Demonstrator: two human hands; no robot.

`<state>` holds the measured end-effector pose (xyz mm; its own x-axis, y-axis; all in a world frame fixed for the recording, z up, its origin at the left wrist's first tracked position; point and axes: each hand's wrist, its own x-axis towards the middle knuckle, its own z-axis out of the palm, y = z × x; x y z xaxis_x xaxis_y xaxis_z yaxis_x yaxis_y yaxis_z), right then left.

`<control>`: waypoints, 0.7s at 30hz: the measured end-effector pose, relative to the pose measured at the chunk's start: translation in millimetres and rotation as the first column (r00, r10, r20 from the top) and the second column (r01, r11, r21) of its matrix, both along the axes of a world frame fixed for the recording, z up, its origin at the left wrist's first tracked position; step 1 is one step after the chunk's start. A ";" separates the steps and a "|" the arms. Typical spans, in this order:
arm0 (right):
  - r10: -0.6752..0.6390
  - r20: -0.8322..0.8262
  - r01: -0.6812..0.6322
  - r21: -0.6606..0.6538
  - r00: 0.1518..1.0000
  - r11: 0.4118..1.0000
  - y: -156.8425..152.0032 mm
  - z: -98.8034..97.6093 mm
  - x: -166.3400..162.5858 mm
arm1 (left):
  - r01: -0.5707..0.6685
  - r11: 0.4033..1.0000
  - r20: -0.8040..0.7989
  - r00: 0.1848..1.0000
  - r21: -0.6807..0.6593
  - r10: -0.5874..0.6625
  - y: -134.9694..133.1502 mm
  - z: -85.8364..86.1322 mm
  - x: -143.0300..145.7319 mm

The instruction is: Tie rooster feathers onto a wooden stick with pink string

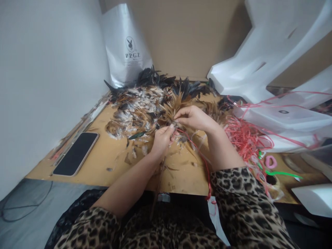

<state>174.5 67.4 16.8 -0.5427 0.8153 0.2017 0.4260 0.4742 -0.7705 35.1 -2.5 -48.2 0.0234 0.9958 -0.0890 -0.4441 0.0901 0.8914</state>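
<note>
In the head view, the left hand (164,137) grips the base of a brown feather bundle (175,103), thumb on top, above the middle of the worktop (178,181). The right hand (194,118) pinches the same base with thumb and forefinger; whether a strand also lies between its tips is too small to tell. From the hands a red cord (208,173) runs down over the worktop's front edge. A loose feather pile (135,112) spreads just beyond the left hand, toward the back edge, a phone (76,154) lies near the front left corner, and a red string tangle (240,135) sits toward the right edge.

If the left grip slackens, the feathers could probably splay or slip out. The cord, hanging over the front edge, might snag on the leopard-print sleeve (238,193) and pull askew, and a quick sweep could scatter the loose pile
</note>
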 end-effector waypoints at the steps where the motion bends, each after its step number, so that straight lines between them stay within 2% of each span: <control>1: -0.006 0.000 0.006 0.017 1.000 1.000 -0.2 -0.6 -0.4 | 0.007 1.000 -0.005 1.000 0.005 -0.007 -0.4 -0.1 -0.2; 5: -0.047 -0.010 0.047 0.060 0.999 0.997 -1.3 -4.0 -5.4 | 0.014 1.000 -0.006 1.000 -0.005 -0.014 -1.3 1.0 -0.7; 8: -0.164 -0.108 0.175 0.104 0.980 0.979 -1.9 -4.2 -8.9 | 0.003 1.000 0.010 1.000 -0.014 -0.002 0.2 2.3 -2.6; 10: -0.299 -0.254 0.338 0.129 0.920 0.932 -2.9 -1.5 -7.6 | -0.023 1.000 0.027 0.999 -0.018 0.024 2.4 3.1 -5.1; 12: -0.417 -0.388 0.489 0.108 0.822 0.865 -5.0 2.0 -2.6 | -0.060 0.998 0.050 0.997 -0.020 0.061 5.0 4.1 -8.3; 14: -0.480 -0.419 0.548 0.052 0.771 0.835 -8.4 2.9 3.7 | -0.085 0.996 0.068 0.994 -0.014 0.085 7.1 5.5 -11.3; 16: -0.471 -0.346 0.490 -0.035 0.812 0.871 -12.5 -1.3 7.7 | -0.091 0.996 0.074 0.993 0.001 0.091 8.2 7.4 -13.6; 18: -0.404 -0.287 0.369 -0.168 0.869 0.914 -16.3 -10.4 6.4 | -0.091 0.996 0.069 0.994 0.012 0.090 8.3 9.5 -14.8; 19: -0.367 -0.287 0.301 -0.249 0.885 0.921 -18.0 -16.0 3.6 | -0.090 0.996 0.067 0.994 0.018 0.089 8.2 10.5 -15.1; 21: -0.312 -0.324 0.160 -0.419 0.893 0.894 -20.9 -26.5 -4.9 | -0.088 0.996 0.067 0.994 0.029 0.086 7.9 11.6 -15.1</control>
